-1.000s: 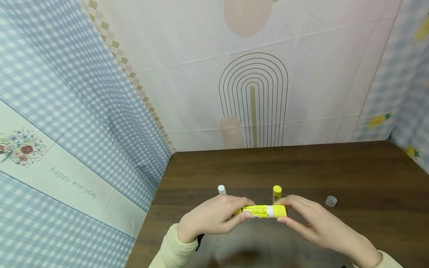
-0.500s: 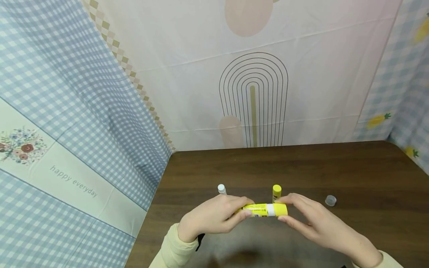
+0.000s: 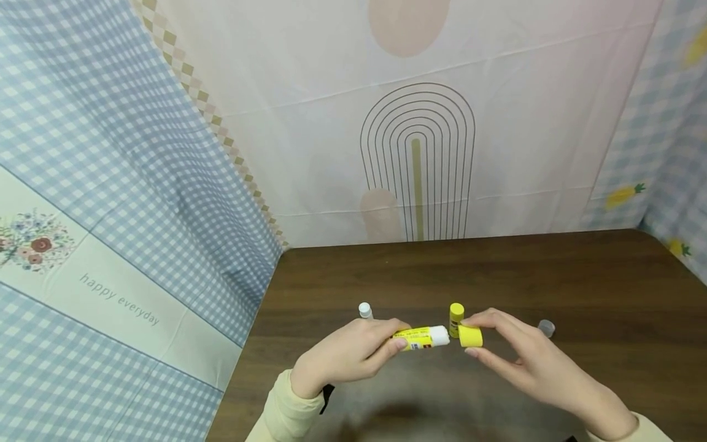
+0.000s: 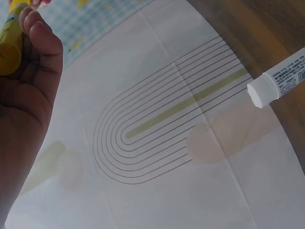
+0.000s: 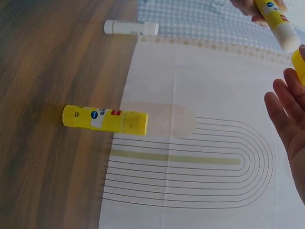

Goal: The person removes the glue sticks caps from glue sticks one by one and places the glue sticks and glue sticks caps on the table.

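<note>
My left hand (image 3: 350, 355) grips a yellow glue stick (image 3: 417, 337) that lies nearly level, its bare white end pointing right. Between the thumb and fingers of my right hand (image 3: 525, 359) is the yellow cap (image 3: 471, 336), a small gap away from that white end. In the right wrist view the glue stick (image 5: 274, 19) and the cap (image 5: 299, 67) also show apart. Just behind the cap, a second yellow glue stick (image 3: 456, 319) stands upright with its cap on. A white glue stick (image 3: 366, 310) stands beyond my left hand, which hides its lower part.
A small translucent cap (image 3: 546, 328) lies on the brown wooden table (image 3: 530, 270), beyond my right hand. Behind the table hangs a pale printed cloth (image 3: 320, 153). Blue checked curtains (image 3: 182, 184) flank the table at the left and right.
The yellow cap has come off the glue stick and moved right with my right hand. The glue stick's white end is now bare, and my left hand has shifted slightly left.
</note>
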`<state>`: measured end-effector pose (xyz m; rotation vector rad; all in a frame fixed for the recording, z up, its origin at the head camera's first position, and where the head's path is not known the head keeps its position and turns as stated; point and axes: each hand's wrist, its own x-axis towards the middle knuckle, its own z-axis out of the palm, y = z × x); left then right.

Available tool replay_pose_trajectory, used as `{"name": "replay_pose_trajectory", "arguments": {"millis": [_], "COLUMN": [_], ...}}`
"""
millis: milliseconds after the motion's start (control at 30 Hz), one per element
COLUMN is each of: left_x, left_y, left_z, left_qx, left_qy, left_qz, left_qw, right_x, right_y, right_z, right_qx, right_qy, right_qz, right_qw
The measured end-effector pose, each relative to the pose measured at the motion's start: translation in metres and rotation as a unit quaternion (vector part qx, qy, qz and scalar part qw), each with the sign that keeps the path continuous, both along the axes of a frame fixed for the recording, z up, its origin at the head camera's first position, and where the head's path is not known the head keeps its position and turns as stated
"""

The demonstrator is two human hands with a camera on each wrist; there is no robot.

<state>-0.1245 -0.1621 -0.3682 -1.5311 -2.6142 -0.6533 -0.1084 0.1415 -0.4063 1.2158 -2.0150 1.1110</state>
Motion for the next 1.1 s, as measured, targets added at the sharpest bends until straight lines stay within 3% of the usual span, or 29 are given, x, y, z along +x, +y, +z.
{"name": "replay_pose_trajectory", "arguments": {"millis": [367,567,800,1000,1100], "left_x": [0.003,0.004,0.008,0.014,0.018], "left_y": [-0.014,-0.019,-0.024,-0.032,-0.038], "left_z": [-0.016,-0.027,-0.038,-0.045,-0.048], "left_qx": [0.074,0.09,0.116,0.178,0.198], "left_qy": [-0.071,-0.065,-0.065,-0.084,-0.106], "left_qz": [0.041,0.04,0.052,0.05,0.057], "left_qw": [0.9939,0.993,0.9897,0.9792,0.9728], "right_x": [0.003,0.008,0.01,0.016,0.018], "right_y": [0.022,0.036,0.06,0.085,0.096], "right_z": [0.005,0.01,0.012,0.013,0.007], "right_qx": [0.02,0.016,-0.005,-0.006,-0.014], "right_qy": [-0.061,-0.084,-0.073,-0.093,-0.078], "right_qz": [-0.113,-0.144,-0.158,-0.224,-0.244], "right_qw": [0.992,0.986,0.985,0.97,0.967]}}
